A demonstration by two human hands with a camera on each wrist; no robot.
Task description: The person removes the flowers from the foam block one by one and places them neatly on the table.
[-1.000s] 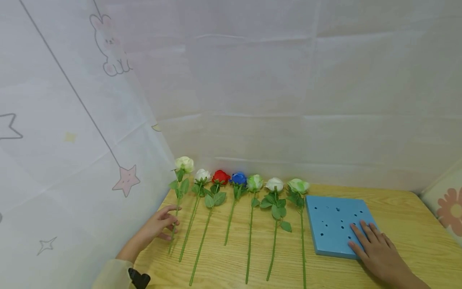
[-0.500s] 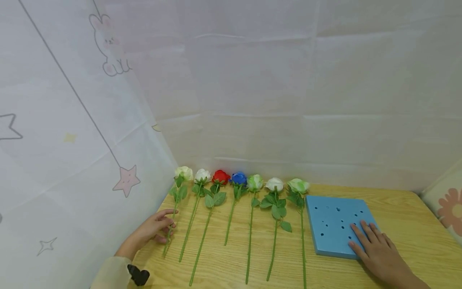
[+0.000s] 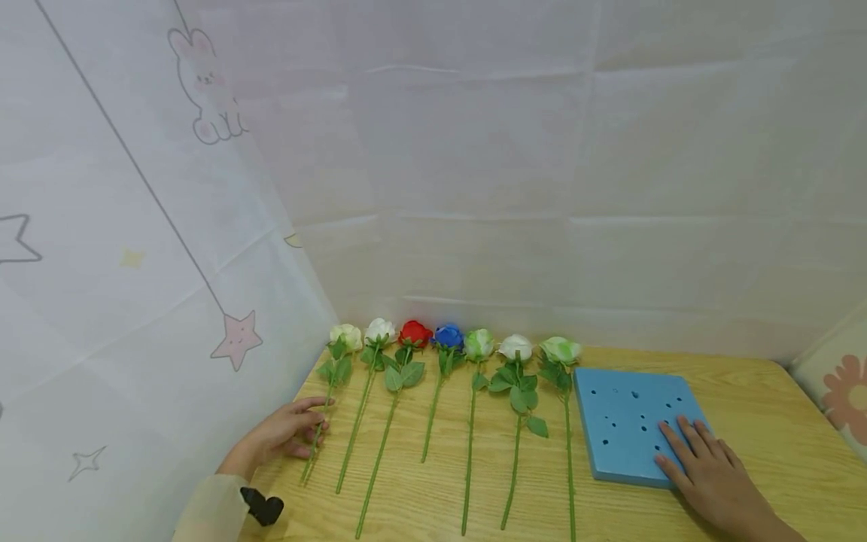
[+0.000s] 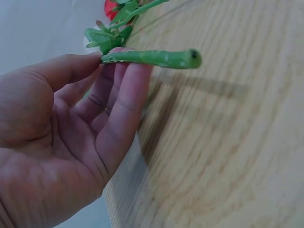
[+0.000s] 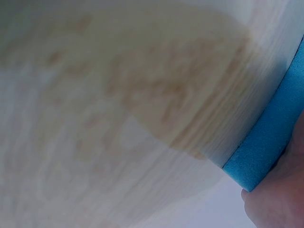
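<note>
At the left end of a row of artificial roses, my left hand (image 3: 284, 433) pinches the green stem of a cream rose (image 3: 347, 338). In the left wrist view, the thumb and fingers of the left hand (image 4: 71, 123) are on the stem (image 4: 161, 58), whose cut end points out past them above the wood. My right hand (image 3: 711, 478) lies with fingers spread on the near right corner of a blue foam block (image 3: 623, 406) with several holes. Only a bit of that hand (image 5: 280, 199) shows beside the block's edge (image 5: 268, 137) in the right wrist view.
Right of the cream rose lie a white rose (image 3: 381, 331), a red rose (image 3: 415, 333), a blue rose (image 3: 448, 336) and several white or green-white roses, stems toward me. The wooden table (image 3: 759, 406) meets a pale cloth wall (image 3: 474, 188) behind.
My left hand has moved slightly toward me and down with the cream rose, whose bloom has dropped into line with the other blooms. The right hand stays on the foam block.
</note>
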